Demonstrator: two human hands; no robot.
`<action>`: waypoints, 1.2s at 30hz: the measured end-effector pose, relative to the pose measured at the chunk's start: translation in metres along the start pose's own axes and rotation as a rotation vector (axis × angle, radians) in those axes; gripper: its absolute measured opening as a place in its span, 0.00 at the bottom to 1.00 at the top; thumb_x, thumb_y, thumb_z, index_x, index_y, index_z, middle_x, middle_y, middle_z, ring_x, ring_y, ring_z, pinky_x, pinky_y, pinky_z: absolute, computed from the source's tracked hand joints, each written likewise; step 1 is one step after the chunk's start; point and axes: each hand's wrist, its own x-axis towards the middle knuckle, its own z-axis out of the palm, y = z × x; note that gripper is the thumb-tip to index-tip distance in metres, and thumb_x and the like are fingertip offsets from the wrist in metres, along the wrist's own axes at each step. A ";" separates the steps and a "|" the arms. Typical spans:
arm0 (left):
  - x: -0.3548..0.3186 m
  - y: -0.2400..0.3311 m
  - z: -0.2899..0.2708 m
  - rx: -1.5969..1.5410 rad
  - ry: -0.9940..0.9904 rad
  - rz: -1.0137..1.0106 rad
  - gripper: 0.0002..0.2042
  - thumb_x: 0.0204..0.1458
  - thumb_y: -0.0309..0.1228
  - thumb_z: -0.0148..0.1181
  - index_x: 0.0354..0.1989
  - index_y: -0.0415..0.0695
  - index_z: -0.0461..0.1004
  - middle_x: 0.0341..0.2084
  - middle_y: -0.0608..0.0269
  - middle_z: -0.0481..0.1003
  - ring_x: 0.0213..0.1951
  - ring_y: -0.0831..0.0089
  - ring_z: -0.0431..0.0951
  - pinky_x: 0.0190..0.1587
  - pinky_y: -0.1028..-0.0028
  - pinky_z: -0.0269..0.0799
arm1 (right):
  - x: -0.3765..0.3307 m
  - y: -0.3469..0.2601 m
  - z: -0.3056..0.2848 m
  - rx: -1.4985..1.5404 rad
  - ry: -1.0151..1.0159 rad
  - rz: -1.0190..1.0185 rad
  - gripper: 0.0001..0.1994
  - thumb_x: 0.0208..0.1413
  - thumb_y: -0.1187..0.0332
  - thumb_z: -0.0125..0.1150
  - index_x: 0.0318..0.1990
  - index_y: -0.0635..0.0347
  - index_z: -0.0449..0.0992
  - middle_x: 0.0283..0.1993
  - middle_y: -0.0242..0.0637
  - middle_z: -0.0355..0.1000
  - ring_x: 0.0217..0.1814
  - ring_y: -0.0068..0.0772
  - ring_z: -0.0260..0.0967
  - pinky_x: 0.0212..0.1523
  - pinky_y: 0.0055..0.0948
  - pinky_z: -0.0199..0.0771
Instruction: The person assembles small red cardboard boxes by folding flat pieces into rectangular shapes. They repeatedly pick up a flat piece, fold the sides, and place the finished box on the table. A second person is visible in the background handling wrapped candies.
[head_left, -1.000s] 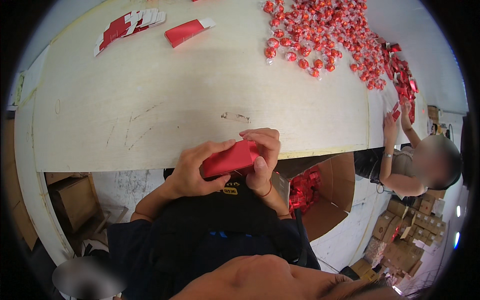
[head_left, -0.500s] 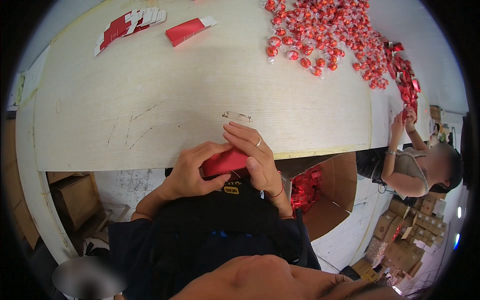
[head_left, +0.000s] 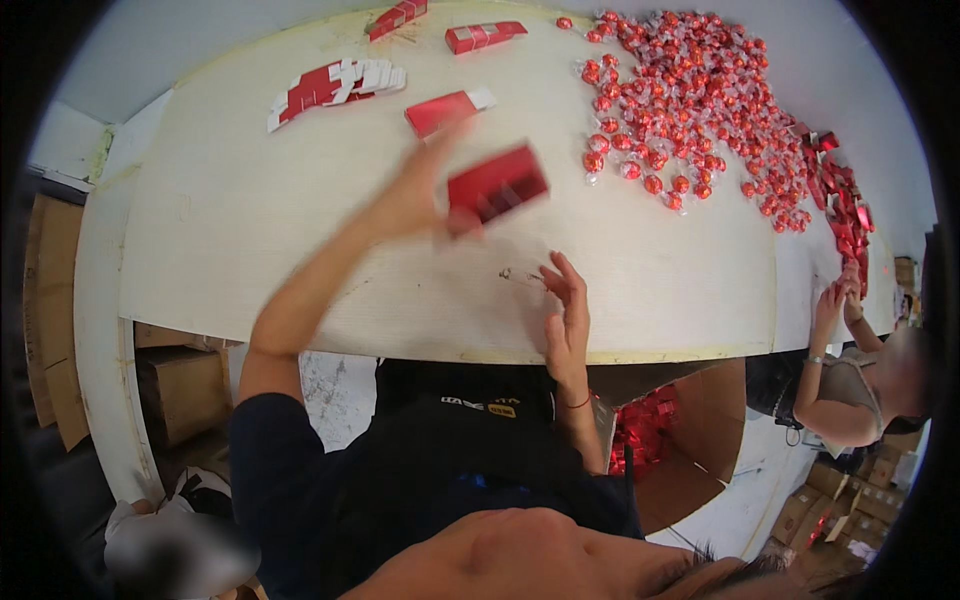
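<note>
Stretched out over the table, my left hand [head_left: 415,195] grips a red box [head_left: 500,183], which is tilted and blurred by motion. My thumb presses along the box's lower left side. My right hand [head_left: 568,325] hangs over the table's front edge with fingers apart and nothing in it. Just beyond the left hand lies another red box [head_left: 438,114] with a white flap. To its left is a fanned stack of flat red and white cartons [head_left: 325,88]. Two more red boxes, one at centre [head_left: 485,37] and one further left [head_left: 398,18], lie at the far side.
A large heap of red wrapped candies [head_left: 680,110] spreads over the far right of the pale table [head_left: 230,230]. Beyond it is a pile of red boxes [head_left: 848,215], where a co-worker [head_left: 850,390] handles something. Below the table edge stands a cardboard carton [head_left: 705,430] holding red pieces.
My left hand has carried the red box up and away from my body over the table. The right hand has let go of it and opened. The view has shifted too.
</note>
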 end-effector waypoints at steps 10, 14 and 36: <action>0.001 -0.257 -0.170 0.546 -0.132 -0.487 0.28 0.52 0.48 0.62 0.58 0.45 0.72 0.43 0.47 0.78 0.45 0.58 0.79 0.48 0.64 0.71 | 0.008 0.006 -0.006 -0.244 0.095 -0.036 0.14 0.54 0.71 0.62 0.48 0.64 0.75 0.53 0.46 0.72 0.52 0.41 0.71 0.49 0.31 0.71; -0.020 -0.205 -0.170 0.765 0.158 -0.405 0.15 0.57 0.42 0.57 0.47 0.48 0.79 0.31 0.53 0.80 0.31 0.62 0.79 0.32 0.64 0.72 | 0.009 0.005 -0.005 -0.255 0.076 -0.025 0.13 0.53 0.71 0.64 0.46 0.63 0.76 0.52 0.46 0.73 0.52 0.43 0.71 0.50 0.33 0.72; -0.056 0.117 0.022 -0.144 -0.127 0.329 0.20 0.37 0.20 0.72 0.43 0.42 0.75 0.48 0.59 0.68 0.38 0.68 0.78 0.32 0.76 0.78 | 0.002 -0.042 0.026 0.748 -0.400 0.204 0.52 0.41 0.62 0.78 0.71 0.63 0.49 0.62 0.37 0.60 0.62 0.29 0.58 0.61 0.33 0.61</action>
